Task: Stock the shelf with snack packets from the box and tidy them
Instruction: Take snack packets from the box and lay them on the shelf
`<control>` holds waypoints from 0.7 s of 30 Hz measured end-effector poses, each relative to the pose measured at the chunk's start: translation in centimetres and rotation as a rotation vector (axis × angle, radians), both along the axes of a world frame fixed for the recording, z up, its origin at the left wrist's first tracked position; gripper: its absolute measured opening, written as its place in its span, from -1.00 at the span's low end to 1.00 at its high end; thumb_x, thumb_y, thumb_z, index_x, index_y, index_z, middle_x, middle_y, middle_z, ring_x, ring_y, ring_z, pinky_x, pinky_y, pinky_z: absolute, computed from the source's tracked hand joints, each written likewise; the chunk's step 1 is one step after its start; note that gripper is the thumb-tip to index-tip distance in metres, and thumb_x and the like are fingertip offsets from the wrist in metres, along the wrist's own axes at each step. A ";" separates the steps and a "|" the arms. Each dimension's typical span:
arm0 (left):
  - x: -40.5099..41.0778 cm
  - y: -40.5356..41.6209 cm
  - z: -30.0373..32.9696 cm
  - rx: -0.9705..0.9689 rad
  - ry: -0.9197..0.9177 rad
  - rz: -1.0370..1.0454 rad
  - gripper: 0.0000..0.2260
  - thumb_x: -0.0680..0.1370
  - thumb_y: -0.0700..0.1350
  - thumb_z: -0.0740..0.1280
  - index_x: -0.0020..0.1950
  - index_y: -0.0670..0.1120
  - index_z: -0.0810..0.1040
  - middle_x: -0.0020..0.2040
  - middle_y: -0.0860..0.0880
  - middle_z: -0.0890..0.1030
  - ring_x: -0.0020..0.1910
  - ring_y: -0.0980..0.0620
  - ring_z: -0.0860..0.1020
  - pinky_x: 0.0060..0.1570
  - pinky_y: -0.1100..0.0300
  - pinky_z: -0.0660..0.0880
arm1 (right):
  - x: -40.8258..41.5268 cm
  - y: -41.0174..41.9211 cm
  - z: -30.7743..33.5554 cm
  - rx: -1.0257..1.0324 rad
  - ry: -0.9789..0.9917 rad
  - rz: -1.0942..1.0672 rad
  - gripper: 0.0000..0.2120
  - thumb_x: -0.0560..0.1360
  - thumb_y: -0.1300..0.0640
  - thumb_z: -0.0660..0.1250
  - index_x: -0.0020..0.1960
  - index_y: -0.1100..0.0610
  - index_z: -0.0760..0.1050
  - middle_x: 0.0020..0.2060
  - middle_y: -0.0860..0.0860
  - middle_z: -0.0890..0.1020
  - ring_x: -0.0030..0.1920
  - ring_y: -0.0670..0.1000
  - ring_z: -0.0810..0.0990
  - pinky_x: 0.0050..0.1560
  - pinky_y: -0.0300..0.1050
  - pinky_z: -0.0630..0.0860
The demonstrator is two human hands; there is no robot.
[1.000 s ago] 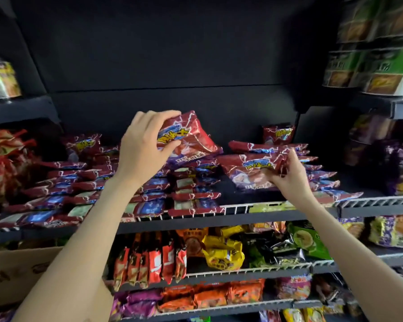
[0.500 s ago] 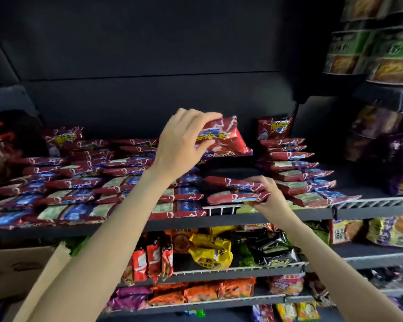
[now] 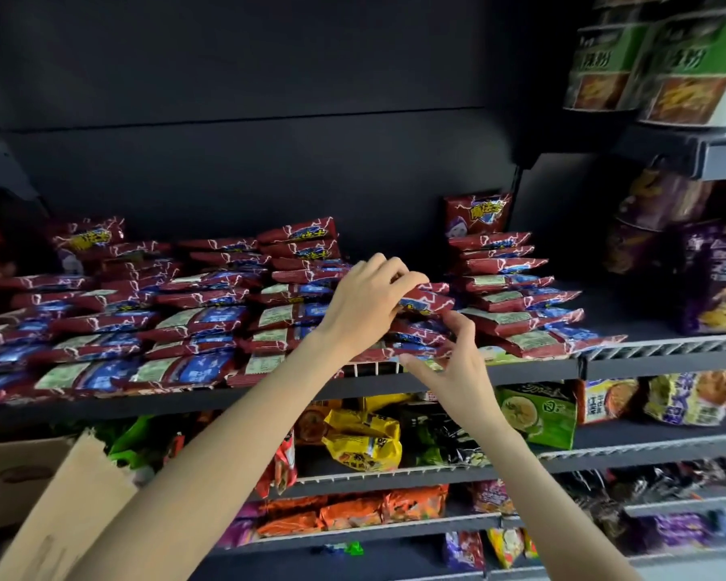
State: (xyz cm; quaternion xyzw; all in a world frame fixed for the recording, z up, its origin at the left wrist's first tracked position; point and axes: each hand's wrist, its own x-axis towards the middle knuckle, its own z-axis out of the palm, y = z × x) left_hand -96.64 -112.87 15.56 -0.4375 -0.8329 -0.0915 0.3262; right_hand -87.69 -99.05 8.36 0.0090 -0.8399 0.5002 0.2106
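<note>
My left hand (image 3: 363, 301) grips a dark red snack packet (image 3: 428, 301) from above and holds it low over a short pile of the same packets (image 3: 416, 333) near the shelf's front. My right hand (image 3: 453, 362) is just below and in front of that pile, fingers spread, thumb and fingertips touching the pile's edge. Rows of the same red-and-blue packets (image 3: 193, 320) fill the shelf (image 3: 533, 369) to the left, and a taller stack (image 3: 508, 295) rises to the right. A cardboard box (image 3: 38, 492) sits at lower left.
Lower shelves hold yellow (image 3: 363, 440), green (image 3: 537, 417) and orange (image 3: 353, 511) packets. Purple bags (image 3: 717, 283) stand at the right, and green-and-white packs (image 3: 663, 65) sit on a higher shelf. A dark back panel (image 3: 269, 77) closes the shelf behind.
My left hand has lowered the red packet down onto the short pile. My right hand has let go of the packets it set down and now rests open at the pile's front edge.
</note>
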 end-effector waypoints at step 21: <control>-2.1 0.1 -1.1 -0.024 -0.356 0.071 -0.67 0.59 -0.18 0.25 0.36 -0.09 0.45 0.27 -0.04 0.52 0.23 0.00 0.40 0.24 0.18 0.29 | -2.8 1.9 2.4 0.007 -0.148 0.156 -0.08 0.38 0.13 0.51 0.52 -0.03 -0.04 0.15 -0.18 0.36 0.07 -0.22 0.45 0.02 -0.44 0.40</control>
